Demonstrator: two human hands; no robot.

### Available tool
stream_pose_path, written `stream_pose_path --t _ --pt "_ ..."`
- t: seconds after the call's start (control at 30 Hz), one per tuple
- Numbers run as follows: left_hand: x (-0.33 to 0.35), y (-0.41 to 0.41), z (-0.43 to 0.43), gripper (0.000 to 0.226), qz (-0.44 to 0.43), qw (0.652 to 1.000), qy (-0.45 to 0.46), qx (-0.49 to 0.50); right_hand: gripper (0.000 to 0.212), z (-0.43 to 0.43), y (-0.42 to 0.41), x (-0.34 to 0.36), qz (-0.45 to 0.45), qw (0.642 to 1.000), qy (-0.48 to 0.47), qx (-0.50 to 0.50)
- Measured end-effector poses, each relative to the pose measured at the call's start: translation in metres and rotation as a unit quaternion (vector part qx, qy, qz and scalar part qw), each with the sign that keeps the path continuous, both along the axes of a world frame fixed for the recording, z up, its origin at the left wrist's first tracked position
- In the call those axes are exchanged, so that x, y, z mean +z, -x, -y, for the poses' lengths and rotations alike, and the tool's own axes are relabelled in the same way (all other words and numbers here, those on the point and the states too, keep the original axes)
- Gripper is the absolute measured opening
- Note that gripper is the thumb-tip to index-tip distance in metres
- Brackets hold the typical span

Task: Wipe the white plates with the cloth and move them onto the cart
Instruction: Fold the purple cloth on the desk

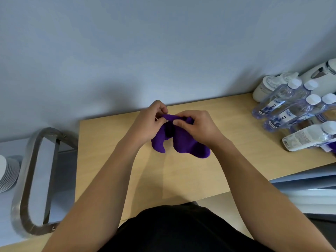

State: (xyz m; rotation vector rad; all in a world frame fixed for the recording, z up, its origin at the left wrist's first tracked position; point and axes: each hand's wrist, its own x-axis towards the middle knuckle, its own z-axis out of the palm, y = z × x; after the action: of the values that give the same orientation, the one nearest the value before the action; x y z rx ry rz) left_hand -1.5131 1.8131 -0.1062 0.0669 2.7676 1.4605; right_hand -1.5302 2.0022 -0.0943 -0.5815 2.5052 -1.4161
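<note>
Here left hand (147, 123) and right hand (198, 128) pinch the cloth (184, 143); plates (7, 173) are cropped.

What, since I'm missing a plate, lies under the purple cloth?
Only the light wooden tabletop shows around the purple fabric cloth, pinched by the left hand and right hand. The small patch under its folds is covered.

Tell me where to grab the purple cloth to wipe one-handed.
Grip the purple cloth along its raised top fold, coming from above. The left hand and right hand both pinch that fold, and two loose lobes hang down to the table, so bunching from the top likely gathers them.
</note>
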Motion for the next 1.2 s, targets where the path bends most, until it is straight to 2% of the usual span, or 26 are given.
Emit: stream_pose_path --t 0.07,0.17,0.23,0.3,0.37,0.5,0.67,0.73,0.8,0.87,0.97,1.07,1.2 --pt "-0.005 -0.001 -0.001 0.012 -0.006 1.0 0.014 -0.002 0.015 -0.004 0.001 0.004 -0.01 0.999 0.042 -0.017" --pt "-0.012 -0.003 -0.003 0.017 -0.013 0.999 0.026 -0.013 0.015 -0.009 0.003 0.017 0.024 0.993 0.117 -0.016" --pt "-0.016 -0.002 -0.002 0.021 -0.005 0.999 0.047 -0.021 0.016 -0.013 0.004 0.024 0.033 0.99 0.137 -0.014" --pt "-0.021 -0.002 0.003 0.014 0.011 0.998 0.054 -0.008 0.016 -0.019 0.006 0.025 0.041 0.989 0.14 -0.038" --pt "-0.024 -0.002 0.011 0.009 0.014 0.998 0.063 0.019 0.015 -0.027 0.011 0.021 0.03 0.992 0.094 -0.085" --pt "-0.02 -0.002 0.026 0.013 0.006 0.993 0.067 0.093 0.023 -0.043 0.025 0.003 -0.006 0.987 -0.064 -0.149" --pt "-0.017 -0.004 0.035 0.017 0.013 0.985 0.082 0.154 0.023 -0.048 0.027 0.0 0.068 0.983 -0.14 -0.092" --pt "-0.012 -0.005 0.031 0.015 0.017 0.981 0.085 0.174 0.019 -0.04 0.026 -0.002 0.056 0.977 -0.176 -0.102" --pt "-0.006 -0.006 0.022 0.013 0.023 0.981 0.083 0.171 0.02 -0.028 0.024 -0.004 0.025 0.975 -0.168 -0.141" --pt "-0.002 -0.005 0.008 0.01 0.044 0.985 0.067 0.153 0.021 -0.01 0.019 -0.005 0.018 0.98 -0.125 -0.155" --pt "0.002 -0.002 -0.01 0.006 0.095 0.984 -0.011 0.151 0.019 0.016 0.009 -0.005 0.047 0.99 -0.075 -0.109" --pt "0.001 0.001 -0.013 0.007 0.13 0.969 -0.083 0.193 0.021 0.026 0.003 -0.005 0.069 0.995 -0.04 -0.053" --pt "-0.001 -0.003 -0.007 0.015 0.157 0.945 -0.15 0.242 0.021 0.022 0.001 -0.007 0.088 0.996 0.0 -0.03"
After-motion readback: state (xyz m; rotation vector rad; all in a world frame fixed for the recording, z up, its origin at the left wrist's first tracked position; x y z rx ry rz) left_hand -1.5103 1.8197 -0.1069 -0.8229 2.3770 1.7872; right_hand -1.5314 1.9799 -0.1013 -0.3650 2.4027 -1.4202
